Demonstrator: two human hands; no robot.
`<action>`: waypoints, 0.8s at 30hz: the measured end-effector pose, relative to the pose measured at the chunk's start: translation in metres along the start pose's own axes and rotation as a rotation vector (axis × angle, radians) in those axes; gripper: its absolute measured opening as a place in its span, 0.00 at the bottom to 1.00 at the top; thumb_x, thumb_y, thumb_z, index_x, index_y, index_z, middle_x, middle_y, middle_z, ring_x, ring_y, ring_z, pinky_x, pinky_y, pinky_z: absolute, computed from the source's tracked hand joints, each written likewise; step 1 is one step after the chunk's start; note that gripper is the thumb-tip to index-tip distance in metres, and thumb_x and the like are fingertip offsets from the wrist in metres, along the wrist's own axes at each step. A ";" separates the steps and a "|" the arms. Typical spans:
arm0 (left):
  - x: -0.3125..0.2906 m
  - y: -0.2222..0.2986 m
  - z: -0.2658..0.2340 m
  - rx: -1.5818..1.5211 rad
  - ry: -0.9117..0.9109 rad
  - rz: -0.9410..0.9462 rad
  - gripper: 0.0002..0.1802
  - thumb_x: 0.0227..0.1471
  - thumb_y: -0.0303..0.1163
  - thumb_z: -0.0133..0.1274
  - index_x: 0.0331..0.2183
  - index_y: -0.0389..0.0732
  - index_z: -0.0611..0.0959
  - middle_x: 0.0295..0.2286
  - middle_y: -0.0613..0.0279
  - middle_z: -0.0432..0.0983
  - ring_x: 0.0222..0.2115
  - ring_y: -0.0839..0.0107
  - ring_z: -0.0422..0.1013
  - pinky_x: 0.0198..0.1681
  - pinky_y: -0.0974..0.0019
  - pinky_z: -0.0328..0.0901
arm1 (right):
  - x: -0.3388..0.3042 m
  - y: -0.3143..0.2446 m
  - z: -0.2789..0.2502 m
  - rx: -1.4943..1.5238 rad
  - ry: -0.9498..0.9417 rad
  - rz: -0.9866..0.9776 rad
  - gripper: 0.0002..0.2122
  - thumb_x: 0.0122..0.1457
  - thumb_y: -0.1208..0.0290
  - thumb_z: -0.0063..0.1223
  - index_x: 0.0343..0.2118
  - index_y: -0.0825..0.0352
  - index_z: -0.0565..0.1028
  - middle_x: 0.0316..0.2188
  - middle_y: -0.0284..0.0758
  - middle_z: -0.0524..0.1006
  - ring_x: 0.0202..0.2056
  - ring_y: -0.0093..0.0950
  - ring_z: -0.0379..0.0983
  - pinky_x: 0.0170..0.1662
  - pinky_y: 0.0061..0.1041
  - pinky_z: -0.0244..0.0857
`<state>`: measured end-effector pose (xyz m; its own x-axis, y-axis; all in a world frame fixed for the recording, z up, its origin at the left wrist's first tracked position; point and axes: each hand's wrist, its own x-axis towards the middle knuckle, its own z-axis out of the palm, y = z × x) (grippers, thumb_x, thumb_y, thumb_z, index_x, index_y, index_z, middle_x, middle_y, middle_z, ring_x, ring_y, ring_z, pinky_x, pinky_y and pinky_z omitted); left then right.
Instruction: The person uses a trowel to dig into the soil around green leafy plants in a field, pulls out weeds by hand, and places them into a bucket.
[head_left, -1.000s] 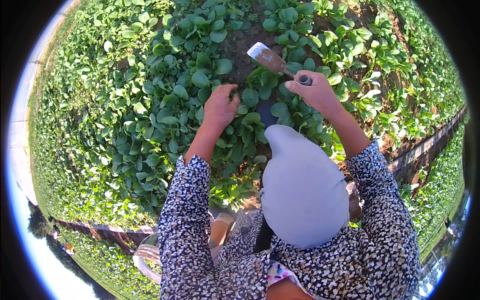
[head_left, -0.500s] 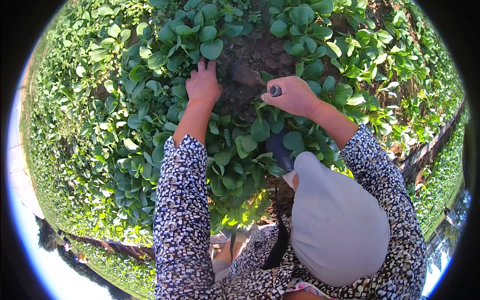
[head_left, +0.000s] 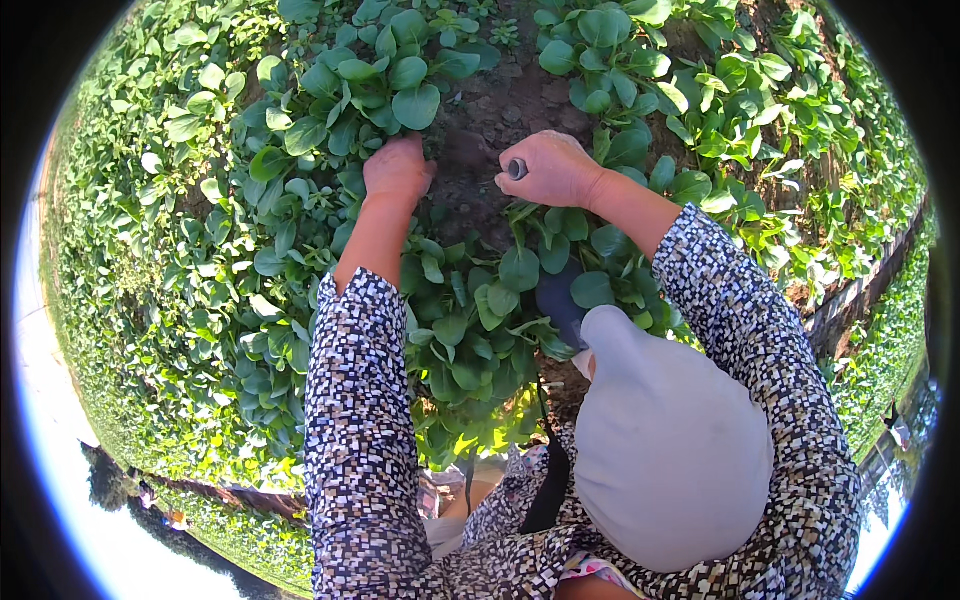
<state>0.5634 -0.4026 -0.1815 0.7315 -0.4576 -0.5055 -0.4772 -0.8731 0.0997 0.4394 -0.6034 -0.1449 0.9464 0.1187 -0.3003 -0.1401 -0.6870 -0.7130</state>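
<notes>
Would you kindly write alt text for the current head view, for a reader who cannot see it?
A person's right hand grips a handle over dark soil, while the left hand reaches in beside leafy green plants, its fingertips hard to make out. Patterned sleeves cover both arms, and greenery spreads all around.

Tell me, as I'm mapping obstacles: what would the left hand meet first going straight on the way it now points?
Probably the broad green leaves just ahead of the left hand. Its fingertips are hidden and depth is unclear, so it might slip beneath the leaves.
</notes>
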 end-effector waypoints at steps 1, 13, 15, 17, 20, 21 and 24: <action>-0.002 -0.003 0.001 -0.020 0.033 -0.005 0.26 0.46 0.42 0.56 0.47 0.42 0.74 0.47 0.52 0.72 0.47 0.53 0.70 0.48 0.53 0.65 | 0.003 0.002 0.002 0.023 -0.001 -0.015 0.15 0.50 0.59 0.54 0.17 0.66 0.70 0.14 0.39 0.68 0.21 0.41 0.66 0.29 0.36 0.62; 0.007 -0.034 0.014 -0.579 -0.010 -0.200 0.35 0.48 0.43 0.57 0.56 0.39 0.70 0.47 0.48 0.74 0.49 0.52 0.69 0.52 0.59 0.63 | -0.011 0.006 0.009 0.083 0.000 -0.049 0.14 0.50 0.62 0.56 0.17 0.67 0.69 0.14 0.39 0.66 0.20 0.40 0.62 0.28 0.33 0.60; 0.002 -0.043 0.027 -0.706 -0.002 -0.198 0.36 0.48 0.42 0.58 0.55 0.35 0.70 0.45 0.46 0.76 0.47 0.55 0.71 0.50 0.61 0.63 | -0.002 0.002 0.022 0.053 0.073 -0.078 0.13 0.50 0.62 0.56 0.18 0.66 0.70 0.15 0.39 0.67 0.21 0.41 0.65 0.29 0.34 0.62; -0.004 -0.048 0.030 -0.878 -0.024 -0.197 0.37 0.48 0.40 0.59 0.55 0.31 0.69 0.44 0.46 0.76 0.45 0.61 0.73 0.49 0.64 0.64 | -0.006 -0.001 0.012 0.044 -0.038 -0.016 0.12 0.51 0.62 0.56 0.19 0.65 0.72 0.17 0.39 0.69 0.23 0.42 0.67 0.31 0.35 0.63; -0.027 -0.026 0.023 -1.139 -0.105 -0.191 0.34 0.49 0.34 0.58 0.55 0.29 0.69 0.40 0.52 0.77 0.38 0.69 0.73 0.44 0.68 0.65 | -0.033 0.018 -0.005 -0.024 0.012 -0.092 0.13 0.51 0.62 0.58 0.19 0.66 0.72 0.18 0.37 0.70 0.22 0.39 0.66 0.29 0.34 0.62; -0.034 -0.019 0.019 -1.202 -0.119 -0.189 0.33 0.50 0.33 0.58 0.54 0.29 0.69 0.39 0.53 0.78 0.37 0.70 0.73 0.44 0.69 0.65 | -0.041 0.023 -0.007 0.003 0.037 -0.069 0.13 0.50 0.61 0.57 0.18 0.65 0.71 0.17 0.37 0.70 0.23 0.40 0.66 0.29 0.35 0.62; -0.049 -0.031 0.027 -1.721 0.337 -0.461 0.19 0.50 0.30 0.55 0.43 0.32 0.74 0.34 0.57 0.77 0.29 0.69 0.73 0.31 0.67 0.68 | -0.047 0.010 -0.019 0.094 0.098 -0.034 0.15 0.49 0.61 0.58 0.18 0.66 0.69 0.16 0.37 0.68 0.22 0.40 0.65 0.27 0.35 0.60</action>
<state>0.5285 -0.3485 -0.1830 0.8061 0.0251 -0.5912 0.5915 -0.0054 0.8063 0.3988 -0.6299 -0.1261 0.9742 0.0672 -0.2154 -0.1300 -0.6133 -0.7791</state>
